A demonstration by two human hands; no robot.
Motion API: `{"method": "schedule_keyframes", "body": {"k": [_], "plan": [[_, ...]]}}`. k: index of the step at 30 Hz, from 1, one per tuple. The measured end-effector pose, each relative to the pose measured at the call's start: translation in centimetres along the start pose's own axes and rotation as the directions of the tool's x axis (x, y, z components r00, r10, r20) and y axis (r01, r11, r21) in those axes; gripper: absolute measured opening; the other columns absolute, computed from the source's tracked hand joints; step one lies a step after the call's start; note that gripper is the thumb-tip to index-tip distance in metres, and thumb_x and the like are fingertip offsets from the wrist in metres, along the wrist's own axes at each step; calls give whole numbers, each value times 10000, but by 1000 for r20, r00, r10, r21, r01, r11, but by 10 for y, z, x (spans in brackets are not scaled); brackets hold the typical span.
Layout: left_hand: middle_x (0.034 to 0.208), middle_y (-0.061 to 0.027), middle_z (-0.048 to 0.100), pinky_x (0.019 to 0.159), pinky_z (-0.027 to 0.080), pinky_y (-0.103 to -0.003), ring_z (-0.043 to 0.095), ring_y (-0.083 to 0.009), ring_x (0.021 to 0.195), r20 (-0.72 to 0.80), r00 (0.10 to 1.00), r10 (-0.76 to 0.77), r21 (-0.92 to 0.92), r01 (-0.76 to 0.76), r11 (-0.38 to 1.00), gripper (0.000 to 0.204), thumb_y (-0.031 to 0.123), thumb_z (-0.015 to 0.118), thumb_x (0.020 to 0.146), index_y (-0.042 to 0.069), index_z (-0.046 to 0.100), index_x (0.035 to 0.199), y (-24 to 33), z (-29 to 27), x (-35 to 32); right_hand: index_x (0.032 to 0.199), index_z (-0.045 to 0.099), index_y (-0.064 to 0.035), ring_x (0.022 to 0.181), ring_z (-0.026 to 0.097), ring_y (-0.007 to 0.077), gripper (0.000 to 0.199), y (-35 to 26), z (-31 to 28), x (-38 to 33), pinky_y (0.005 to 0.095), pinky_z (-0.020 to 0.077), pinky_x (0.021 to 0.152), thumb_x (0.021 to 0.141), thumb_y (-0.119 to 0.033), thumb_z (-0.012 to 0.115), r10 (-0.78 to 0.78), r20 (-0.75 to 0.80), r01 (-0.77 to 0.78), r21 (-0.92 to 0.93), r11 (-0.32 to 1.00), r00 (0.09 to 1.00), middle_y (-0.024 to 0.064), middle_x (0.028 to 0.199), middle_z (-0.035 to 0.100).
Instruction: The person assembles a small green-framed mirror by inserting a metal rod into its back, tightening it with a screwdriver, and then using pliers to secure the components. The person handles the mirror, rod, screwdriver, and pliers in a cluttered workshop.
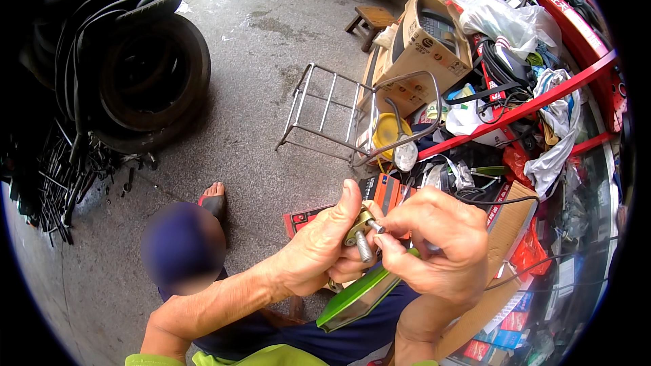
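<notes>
My left hand [315,247] is closed around a small brass-coloured metal bracket [356,225], thumb up along its side. A thick threaded stud [364,247] sticks out of the bracket toward me. With thumb and fingertips my right hand [441,244] pinches the end of a small bolt [376,227] at the bracket's right side. How deep the bolt sits is hidden by the fingers. Just below both hands, over my dark blue trousers, is a green-backed mirror [363,298]. Whether it joins the bracket I cannot tell.
A metal rack [325,108] stands on the floor ahead. At right are a cardboard box [424,54], red frame bars [519,105] and heaped bags and cables. Tyres [152,81] pile up at left. A blurred dark blue rounded shape [180,247] and a foot [213,200] are left of my arm.
</notes>
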State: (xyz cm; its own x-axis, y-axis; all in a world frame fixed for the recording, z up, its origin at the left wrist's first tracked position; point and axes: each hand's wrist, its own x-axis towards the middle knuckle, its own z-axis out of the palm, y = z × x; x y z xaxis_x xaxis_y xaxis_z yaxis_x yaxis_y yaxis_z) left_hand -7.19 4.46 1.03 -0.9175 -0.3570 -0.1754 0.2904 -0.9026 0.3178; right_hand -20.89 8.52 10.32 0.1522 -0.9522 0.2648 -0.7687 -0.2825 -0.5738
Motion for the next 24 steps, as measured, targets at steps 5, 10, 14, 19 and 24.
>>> {"method": "schedule_keyframes", "body": {"k": [5,10,14,19,24], "plan": [[506,61,326,353,161,-208,244,-31,384,-46,992,114,255,-98,962,620,685,292,879,114,532,839,-5,-4,1,824,681,-17,533,602,177,179,6,-1,-4,283,470,470,654,12,730,-11,23,10,32,999,1000,78,667,595],[493,63,339,337,170,-207,260,-26,370,-15,990,143,357,-128,925,642,694,285,873,106,543,853,-9,-7,3,796,685,-14,541,602,183,142,5,-7,-6,280,460,471,666,7,739,36,77,-41,55,998,996,82,668,601],[487,61,341,333,171,-206,264,-25,365,-30,990,139,382,-117,917,660,705,270,866,107,547,839,-8,-5,2,797,682,-8,547,599,174,140,5,-6,-6,272,452,478,670,12,738,59,78,-65,69,996,995,90,672,606],[491,54,347,342,176,-208,278,-27,377,-31,991,132,403,-108,909,664,715,259,861,112,537,833,-8,-5,3,785,674,3,565,604,159,130,-2,-7,-1,256,447,492,672,13,736,202,82,-211,124,970,976,90,674,613],[511,61,327,363,177,-211,258,-32,401,-54,997,52,315,-33,948,631,712,254,863,136,507,825,-5,-3,2,775,661,4,566,600,153,130,0,-4,2,255,434,481,675,-15,743,205,93,-215,106,971,974,80,675,615]]}}
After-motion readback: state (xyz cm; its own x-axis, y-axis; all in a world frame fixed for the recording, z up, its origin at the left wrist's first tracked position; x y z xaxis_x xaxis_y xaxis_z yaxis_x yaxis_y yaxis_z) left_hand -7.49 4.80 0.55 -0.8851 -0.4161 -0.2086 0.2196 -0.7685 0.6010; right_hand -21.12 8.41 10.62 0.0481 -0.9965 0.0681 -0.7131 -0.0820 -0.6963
